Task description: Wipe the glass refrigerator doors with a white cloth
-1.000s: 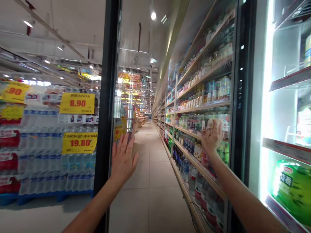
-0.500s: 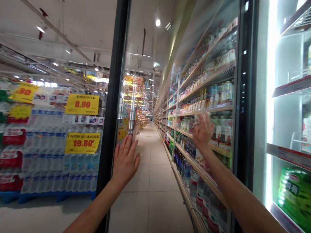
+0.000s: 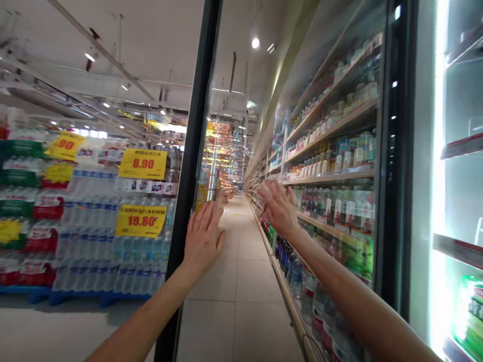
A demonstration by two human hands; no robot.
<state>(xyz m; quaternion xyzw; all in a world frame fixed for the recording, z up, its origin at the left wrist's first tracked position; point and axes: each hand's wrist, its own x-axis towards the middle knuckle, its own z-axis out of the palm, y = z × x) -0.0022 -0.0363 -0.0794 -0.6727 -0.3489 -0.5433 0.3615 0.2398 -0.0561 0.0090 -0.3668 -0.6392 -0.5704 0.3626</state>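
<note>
A glass door (image 3: 245,281) with a dark frame (image 3: 199,100) stands open in front of me. My left hand (image 3: 204,234) lies flat on the glass beside the frame's left upright, fingers stretched out and nothing held. Against the middle of the pane is my right hand (image 3: 281,208), slightly blurred. Its bent fingers press a crumpled whitish cloth (image 3: 265,193) to the glass; most of the cloth is hidden beneath them. Bottles on shelves show in the pane behind my right arm.
Lit cooler shelves (image 3: 458,251) stand at the far right, with a green package (image 3: 471,311) low down. On the left, stacked bottle packs (image 3: 86,226) rest on a blue pallet (image 3: 75,295) under yellow price signs (image 3: 141,219). A tiled floor (image 3: 211,327) runs below.
My right hand has swept left across the glass with the cloth, from in front of the shelves toward the middle. My left hand stays by the frame. The view has shifted slightly left.
</note>
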